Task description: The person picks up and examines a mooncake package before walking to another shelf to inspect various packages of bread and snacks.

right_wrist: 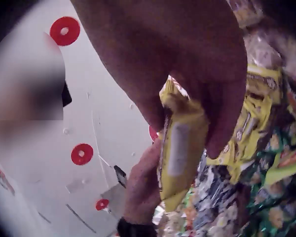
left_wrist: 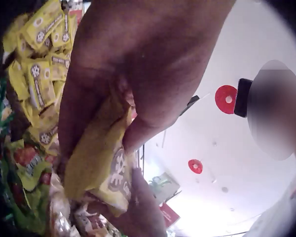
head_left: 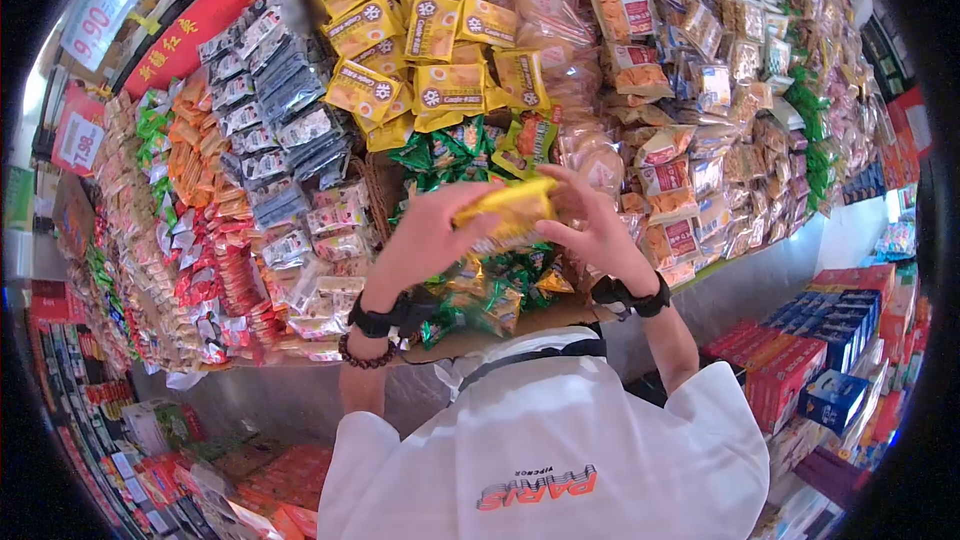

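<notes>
The yellow packet (head_left: 512,212) is gripped at one end by the left hand (head_left: 422,238), with fingers and thumb curled round it. Its other end is pinched by the right hand (head_left: 597,225), between thumb and fingers. The packet is held at the centre of the frame, above the green packets (head_left: 462,143), which are seen both above and below it. In the left wrist view, dark lettering is seen on its face; in the right wrist view, a pale panel is shown.

A black band is worn on each wrist, and a beaded bracelet (head_left: 367,355) is worn on the left one. Just above the hands, a green-and-yellow packet (head_left: 525,143) is seen, and at the upper centre similar yellow packets (head_left: 430,40) are heaped. To their left, dark grey-blue packets (head_left: 300,80) are stacked; to their right, clear-wrapped round items (head_left: 592,162) are piled. Red packets (head_left: 240,285) are gathered at the lower left of the display. The bottom centre is filled by a white shirt (head_left: 560,450), and boxes (head_left: 787,375) are stacked at the lower right.
</notes>
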A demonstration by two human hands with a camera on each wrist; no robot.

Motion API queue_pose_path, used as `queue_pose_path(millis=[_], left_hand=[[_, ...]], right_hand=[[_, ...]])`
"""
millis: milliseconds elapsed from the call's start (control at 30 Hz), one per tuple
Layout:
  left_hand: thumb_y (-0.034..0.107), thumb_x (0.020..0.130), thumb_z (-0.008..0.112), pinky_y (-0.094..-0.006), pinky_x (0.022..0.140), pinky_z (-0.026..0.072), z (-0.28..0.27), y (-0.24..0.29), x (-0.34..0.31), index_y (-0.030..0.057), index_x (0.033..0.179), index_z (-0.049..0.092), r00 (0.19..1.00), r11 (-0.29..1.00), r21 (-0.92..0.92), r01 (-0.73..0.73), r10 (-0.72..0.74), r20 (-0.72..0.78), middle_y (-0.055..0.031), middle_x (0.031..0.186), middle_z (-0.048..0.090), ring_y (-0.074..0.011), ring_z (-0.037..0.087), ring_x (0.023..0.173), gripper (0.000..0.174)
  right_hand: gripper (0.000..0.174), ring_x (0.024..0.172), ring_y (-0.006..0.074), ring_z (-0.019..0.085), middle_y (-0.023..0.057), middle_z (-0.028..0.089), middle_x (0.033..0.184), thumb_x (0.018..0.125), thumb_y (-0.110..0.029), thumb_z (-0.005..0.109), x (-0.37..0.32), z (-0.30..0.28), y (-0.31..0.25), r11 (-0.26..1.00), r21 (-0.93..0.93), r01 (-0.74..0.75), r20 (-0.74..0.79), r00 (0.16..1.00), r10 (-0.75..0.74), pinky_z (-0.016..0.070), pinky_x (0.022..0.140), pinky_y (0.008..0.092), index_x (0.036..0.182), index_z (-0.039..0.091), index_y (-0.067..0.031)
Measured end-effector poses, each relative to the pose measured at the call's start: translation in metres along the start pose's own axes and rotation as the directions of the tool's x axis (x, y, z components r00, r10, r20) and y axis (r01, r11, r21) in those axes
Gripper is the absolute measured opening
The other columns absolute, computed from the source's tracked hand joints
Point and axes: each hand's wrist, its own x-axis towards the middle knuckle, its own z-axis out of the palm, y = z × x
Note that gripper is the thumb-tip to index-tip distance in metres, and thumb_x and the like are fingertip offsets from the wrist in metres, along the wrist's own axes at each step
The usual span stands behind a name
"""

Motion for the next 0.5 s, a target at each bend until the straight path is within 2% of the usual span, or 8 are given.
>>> queue_pose_path(millis=[33, 67, 133, 167, 267, 333, 433, 500], left_hand=[[0.025, 0.096, 0.070, -0.0389, 0.087, 0.0552, 0.007, 0.002, -0.001, 0.0026, 0.124, 0.067, 0.999, 0.999, -0.028, -0.046, 0.047, 0.019, -0.0192, 0.111, 0.072, -0.0331, 0.071, 0.101, 0.037], [0.026, 0.096, 0.070, -0.0385, 0.087, 0.0553, 0.008, 0.002, -0.003, 0.0026, 0.124, 0.067, 0.995, 0.994, -0.056, -0.092, 0.094, 0.037, -0.0190, 0.110, 0.072, -0.0329, 0.071, 0.100, 0.036], [0.026, 0.096, 0.070, -0.0388, 0.086, 0.0555, -0.001, 0.000, 0.001, 0.0023, 0.121, 0.068, 0.994, 0.998, -0.058, -0.028, 0.035, 0.106, -0.0191, 0.109, 0.072, -0.0337, 0.071, 0.098, 0.035], [0.026, 0.095, 0.070, -0.0390, 0.085, 0.0556, -0.007, -0.002, 0.005, 0.0022, 0.120, 0.068, 0.990, 0.998, -0.059, 0.003, 0.005, 0.142, -0.0191, 0.109, 0.072, -0.0341, 0.071, 0.097, 0.034], [0.016, 0.093, 0.070, -0.0381, 0.090, 0.0551, -0.042, -0.026, 0.021, 0.0021, 0.122, 0.068, 0.993, 0.963, 0.264, 0.061, -0.031, -0.118, -0.0154, 0.110, 0.073, -0.0306, 0.071, 0.103, 0.032], [0.004, 0.086, 0.067, -0.0405, 0.100, 0.0517, -0.070, -0.062, 0.035, 0.0038, 0.129, 0.064, 0.975, 0.718, 0.696, 0.019, 0.139, -0.171, -0.0140, 0.119, 0.069, -0.0320, 0.064, 0.118, 0.043], [0.000, 0.079, 0.064, -0.0449, 0.113, 0.0419, -0.104, -0.103, 0.061, 0.0068, 0.131, 0.061, 0.932, 0.561, 0.824, -0.078, 0.335, -0.140, -0.0137, 0.130, 0.063, -0.0331, 0.053, 0.132, 0.053], [-0.003, 0.076, 0.065, -0.0472, 0.118, 0.0348, -0.114, -0.112, 0.072, 0.0074, 0.132, 0.060, 0.941, 0.425, 0.901, -0.086, 0.332, -0.067, -0.0134, 0.135, 0.059, -0.0326, 0.048, 0.137, 0.058]], right_hand=[[0.048, 0.109, 0.0108, 0.064, 0.0088, 0.068, 0.122, 0.095, -0.015, 0.075, 0.004, 0.001, -0.009, 0.992, 0.121, -0.031, 0.104, 0.994, 0.018, 0.0545, 0.091, 0.0291, 0.138, 0.056, -0.0036], [0.047, 0.109, 0.0101, 0.063, 0.0072, 0.068, 0.121, 0.095, -0.014, 0.075, 0.007, 0.002, -0.008, 0.987, 0.157, -0.034, 0.130, 0.991, 0.014, 0.0541, 0.091, 0.0285, 0.137, 0.056, -0.0036], [0.045, 0.107, 0.0087, 0.063, 0.0039, 0.067, 0.120, 0.095, -0.012, 0.074, 0.011, 0.002, -0.001, 0.973, 0.226, -0.046, 0.180, 0.984, 0.004, 0.0533, 0.091, 0.0272, 0.136, 0.057, -0.0036], [0.040, 0.106, 0.0082, 0.063, 0.0022, 0.068, 0.117, 0.096, -0.012, 0.073, 0.010, -0.001, 0.005, 0.981, 0.172, -0.088, 0.146, 0.987, 0.063, 0.0523, 0.092, 0.0259, 0.133, 0.058, -0.0038], [0.037, 0.105, 0.0077, 0.062, 0.0015, 0.068, 0.116, 0.096, -0.011, 0.073, 0.011, -0.009, 0.014, 0.969, 0.216, -0.121, 0.007, 0.992, 0.123, 0.0520, 0.092, 0.0254, 0.130, 0.059, -0.0035], [0.036, 0.105, 0.0085, 0.063, 0.0022, 0.068, 0.114, 0.096, -0.011, 0.073, 0.013, -0.014, 0.016, 0.956, 0.275, -0.102, -0.048, 0.992, 0.119, 0.0523, 0.092, 0.0258, 0.129, 0.059, -0.0036], [0.036, 0.105, 0.0093, 0.063, 0.0028, 0.068, 0.113, 0.096, -0.012, 0.073, 0.011, -0.017, 0.016, 0.946, 0.313, -0.090, -0.102, 0.987, 0.128, 0.0525, 0.092, 0.0261, 0.129, 0.059, -0.0037], [0.036, 0.105, 0.0096, 0.063, 0.0031, 0.068, 0.112, 0.097, -0.012, 0.072, 0.014, -0.016, 0.019, 0.943, 0.320, -0.094, -0.109, 0.985, 0.135, 0.0525, 0.092, 0.0263, 0.129, 0.060, -0.0035]])
